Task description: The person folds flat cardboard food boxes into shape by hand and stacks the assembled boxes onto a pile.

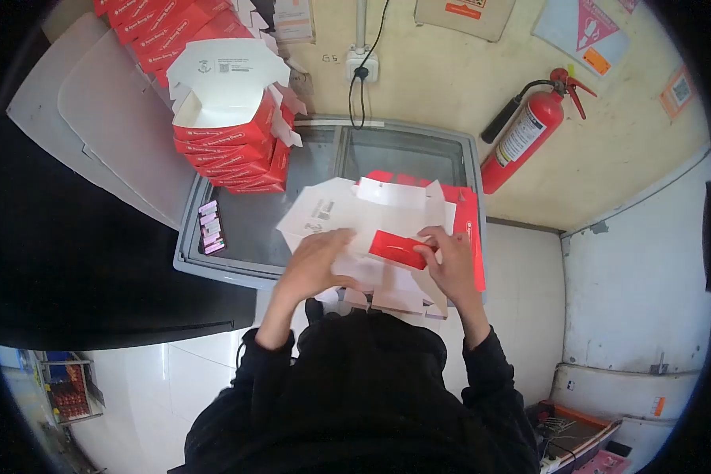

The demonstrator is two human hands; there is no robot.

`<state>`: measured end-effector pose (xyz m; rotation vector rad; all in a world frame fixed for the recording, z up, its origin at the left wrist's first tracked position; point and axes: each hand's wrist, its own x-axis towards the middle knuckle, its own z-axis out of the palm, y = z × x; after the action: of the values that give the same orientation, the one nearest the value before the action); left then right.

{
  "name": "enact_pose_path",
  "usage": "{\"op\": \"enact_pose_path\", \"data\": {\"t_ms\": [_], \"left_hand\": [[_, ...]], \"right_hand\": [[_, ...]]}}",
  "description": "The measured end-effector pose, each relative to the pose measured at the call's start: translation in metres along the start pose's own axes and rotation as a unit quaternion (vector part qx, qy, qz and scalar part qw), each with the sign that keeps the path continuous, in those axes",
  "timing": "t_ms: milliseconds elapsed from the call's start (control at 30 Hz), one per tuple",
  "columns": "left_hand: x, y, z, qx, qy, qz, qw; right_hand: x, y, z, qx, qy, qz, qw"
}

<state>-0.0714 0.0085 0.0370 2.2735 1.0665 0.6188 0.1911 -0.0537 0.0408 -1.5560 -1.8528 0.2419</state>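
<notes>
Pale yellow wall (450, 67) is met at its foot by a glass-topped chest (462, 141), framed in grey. Along the chest's right edge, a strip of tiled floor (521, 253) is seen, bounded farther right by a white panel (636, 276). A flat carton (344, 207), white side up, is laid over the right half of the chest top, and its lower flaps (395, 299) are carried past the front edge. Red printed card (468, 229) is partly covered by it and is lined up near the chest's right edge. By the right hand (450, 265), the right end of a small red panel (391, 247) is pinched between thumb and fingers, above the carton's middle; whether the panel is joined to the carton cannot be told. The left hand (316, 265) is held spread over the carton's lower left part, thumb apart from the fingers; contact cannot be made out. Between the 2 hands, a narrow gap is left. Glass is exposed between the carton and a phone (211, 227), which is set near the left edge. Behind the phone, red boxes (233, 162) are stacked, the top box's lid (225, 67) raised. On the wall, 1 fire extinguisher (525, 130) is seen tilted beyond the chest's right rear corner.
</notes>
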Motion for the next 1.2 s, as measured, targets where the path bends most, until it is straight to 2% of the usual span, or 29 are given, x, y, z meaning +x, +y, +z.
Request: {"op": "enact_pose_path", "data": {"t_ms": [67, 167, 267, 367, 467, 567, 667, 767, 833, 900, 933, 967, 1000, 1067, 1100, 1133, 1167, 1200], "left_hand": [[-0.010, -0.014, -0.015, -0.006, -0.029, -0.056, 0.998], [0.002, -0.007, -0.013, 0.092, 0.002, -0.146, 0.985], [0.013, 0.023, -0.014, 0.192, 0.065, -0.110, 0.973], [0.021, 0.048, 0.007, 0.385, 0.072, -0.028, 0.920], [0.019, 0.054, 0.006, 0.379, 0.020, 0.043, 0.924], [0.017, 0.050, 0.004, 0.337, 0.013, 0.057, 0.940], [0.005, 0.060, 0.030, 0.257, 0.113, 0.096, 0.955], [0.000, 0.032, 0.055, 0.233, 0.119, 0.098, 0.960], [-0.001, 0.015, 0.065, 0.167, 0.159, 0.119, 0.966], [-0.009, 0.000, 0.073, 0.123, 0.185, 0.161, 0.962], [-0.010, -0.004, 0.074, 0.115, 0.166, 0.190, 0.961], [-0.012, -0.005, 0.076, 0.093, 0.134, 0.173, 0.971], [-0.011, 0.000, 0.074, 0.072, 0.103, 0.157, 0.980], [-0.010, 0.017, 0.063, 0.033, 0.068, 0.102, 0.992], [-0.004, 0.022, 0.054, -0.059, 0.045, 0.077, 0.994], [0.003, 0.022, 0.043, -0.151, 0.020, 0.052, 0.987], [0.010, 0.024, 0.033, -0.241, -0.007, 0.024, 0.970], [0.022, 0.033, 0.030, -0.514, 0.013, -0.046, 0.856]], "right_hand": [[0.004, -0.006, -0.007, 0.007, 0.008, 0.045, 0.999], [0.008, -0.013, 0.001, 0.016, -0.001, -0.003, 1.000], [0.011, -0.034, 0.012, -0.026, -0.010, -0.023, 0.999], [0.014, -0.042, 0.038, 0.031, 0.014, -0.073, 0.997], [0.011, -0.041, 0.041, 0.027, -0.026, -0.108, 0.993], [0.008, -0.041, 0.032, 0.070, 0.000, -0.079, 0.994], [0.000, -0.036, 0.042, 0.148, 0.103, 0.017, 0.983], [-0.010, -0.033, 0.043, 0.205, 0.116, 0.117, 0.965], [-0.011, -0.018, 0.066, 0.233, 0.266, 0.198, 0.914], [-0.016, 0.000, 0.066, 0.427, 0.229, 0.302, 0.821], [-0.020, 0.017, 0.052, 0.588, 0.109, 0.354, 0.719], [-0.022, 0.026, 0.045, 0.719, -0.016, 0.385, 0.579], [-0.023, 0.031, 0.052, 0.684, -0.008, 0.394, 0.614], [-0.022, 0.013, 0.058, 0.589, 0.097, 0.343, 0.725], [-0.020, 0.006, 0.060, 0.533, 0.149, 0.311, 0.773], [-0.022, 0.007, 0.070, 0.464, 0.193, 0.216, 0.837], [-0.028, 0.006, 0.077, 0.356, 0.157, 0.192, 0.901], [-0.036, 0.003, 0.082, 0.241, 0.117, 0.166, 0.949]]}}
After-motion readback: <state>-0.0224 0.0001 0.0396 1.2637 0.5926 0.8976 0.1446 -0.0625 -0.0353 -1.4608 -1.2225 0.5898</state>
